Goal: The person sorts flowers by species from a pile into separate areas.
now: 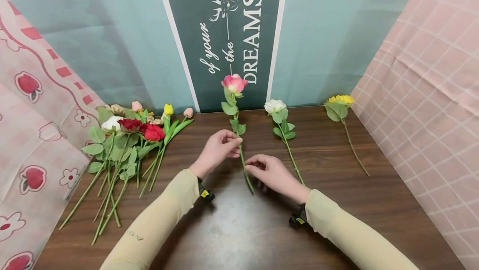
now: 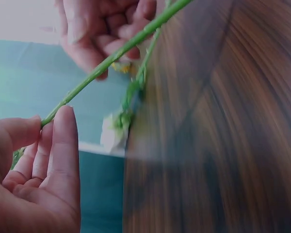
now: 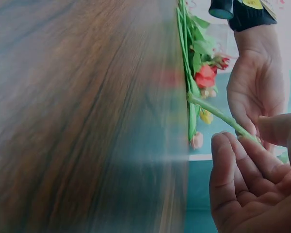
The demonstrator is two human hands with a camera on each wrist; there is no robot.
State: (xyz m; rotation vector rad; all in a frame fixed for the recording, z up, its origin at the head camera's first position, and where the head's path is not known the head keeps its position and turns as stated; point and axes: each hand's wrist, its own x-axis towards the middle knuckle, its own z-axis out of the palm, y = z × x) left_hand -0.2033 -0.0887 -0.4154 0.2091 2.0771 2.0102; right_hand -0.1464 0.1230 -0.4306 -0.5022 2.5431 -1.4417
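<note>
A pink rose point(image 1: 234, 83) with a long green leafy stem is held above the table, its bloom toward the back. My left hand point(image 1: 220, 149) pinches the stem point(image 2: 104, 65) between thumb and fingertips, below the leaves. Lower down, my right hand point(image 1: 275, 174) is beside the same stem with its fingers loosely bent. The right wrist view shows the right hand's thumb point(image 3: 279, 130) and fingers apart around the stem, not visibly pinching it; whether they touch it is hard to tell.
On the brown wooden table point(image 1: 232, 228), a white rose point(image 1: 275, 107) lies right of centre and a yellow flower point(image 1: 340, 102) farther right. A pile of mixed flowers point(image 1: 131, 137) lies at left. Fabric covers the back point(image 1: 123, 33) and both sides.
</note>
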